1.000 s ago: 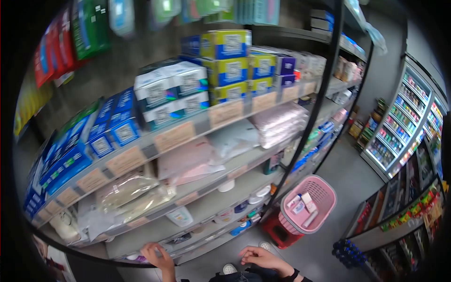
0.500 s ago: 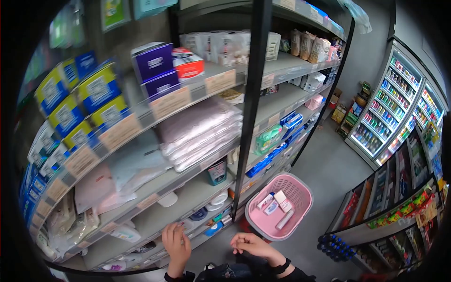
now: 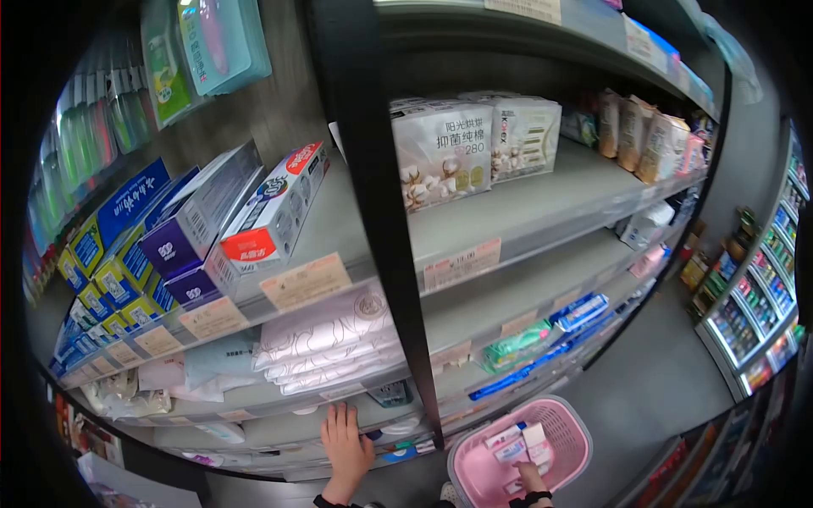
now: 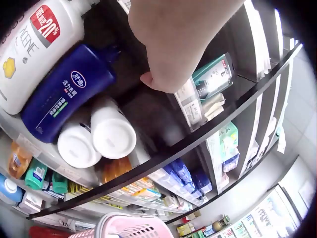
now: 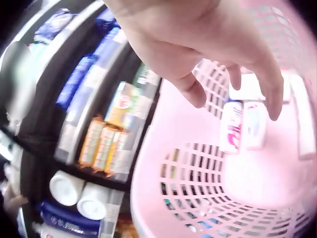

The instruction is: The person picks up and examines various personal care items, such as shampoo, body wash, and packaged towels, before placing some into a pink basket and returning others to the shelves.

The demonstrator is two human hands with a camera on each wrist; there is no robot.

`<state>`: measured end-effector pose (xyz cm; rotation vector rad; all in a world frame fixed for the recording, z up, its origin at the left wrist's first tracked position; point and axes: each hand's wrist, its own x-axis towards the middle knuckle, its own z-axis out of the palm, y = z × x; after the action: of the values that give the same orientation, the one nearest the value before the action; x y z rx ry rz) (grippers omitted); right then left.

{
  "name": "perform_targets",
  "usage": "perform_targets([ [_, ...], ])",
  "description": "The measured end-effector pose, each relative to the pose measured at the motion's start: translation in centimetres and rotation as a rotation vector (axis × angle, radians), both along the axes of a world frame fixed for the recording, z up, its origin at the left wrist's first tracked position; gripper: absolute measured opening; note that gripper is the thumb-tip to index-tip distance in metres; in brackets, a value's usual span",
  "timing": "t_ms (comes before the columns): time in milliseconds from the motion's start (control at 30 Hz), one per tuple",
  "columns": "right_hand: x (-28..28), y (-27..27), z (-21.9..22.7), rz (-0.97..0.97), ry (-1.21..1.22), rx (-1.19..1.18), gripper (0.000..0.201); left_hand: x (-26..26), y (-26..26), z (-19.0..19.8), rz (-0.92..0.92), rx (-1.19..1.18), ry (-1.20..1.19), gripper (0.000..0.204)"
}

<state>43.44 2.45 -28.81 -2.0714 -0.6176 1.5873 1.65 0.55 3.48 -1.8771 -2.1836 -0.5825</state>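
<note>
My left hand lies flat with straight fingers on the front edge of a low shelf. In the left wrist view that hand hovers over a dark blue bottle and two white round lids, holding nothing. My right hand reaches down into a pink basket on the floor. In the right wrist view its fingers hang spread and empty above small tubes and boxes lying in the basket.
A black upright post divides the shelving. Boxes of tissue and toothpaste, white packs and folded pink packs fill the shelves. Drink coolers line the right side, across a grey aisle floor.
The view has swung right along the shelves and closer to them. My left hand rose and flattened on the shelf edge. My right hand moved from my front into the pink basket.
</note>
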Motion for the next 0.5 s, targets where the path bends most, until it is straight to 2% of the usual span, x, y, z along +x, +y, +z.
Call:
perform_targets([
  [33,0.9,0.3,-1.8,0.053,0.090,-0.105,0.056,0.1,0.1,0.1,0.011,-0.011,-0.009,0.066],
  [67,1.0,0.5,-0.2,0.040,0.077,-0.204,0.051,0.0,0.1,-0.1,0.012,-0.005,0.016,0.066],
  [100,0.4,0.9,3.2,0.025,0.062,-0.305,0.045,0.0,0.1,-0.2,0.027,-0.011,0.030,0.066],
  [233,0.7,1.5,-4.7,-0.060,0.203,-0.234,0.041,0.3,0.4,-0.4,0.035,-0.001,0.063,0.068],
  [367,0.6,-1.4,-13.7,-0.214,0.357,-0.127,0.037,0.6,0.6,-0.4,0.050,0.017,0.064,0.071],
  [433,0.9,-1.4,-14.6,-0.249,0.394,-0.100,0.036,0.7,0.7,-0.5,0.053,0.019,0.076,0.071],
  [500,1.1,-1.0,-12.5,-0.204,0.383,-0.095,0.028,0.6,0.9,-0.6,0.059,0.028,0.089,0.072],
])
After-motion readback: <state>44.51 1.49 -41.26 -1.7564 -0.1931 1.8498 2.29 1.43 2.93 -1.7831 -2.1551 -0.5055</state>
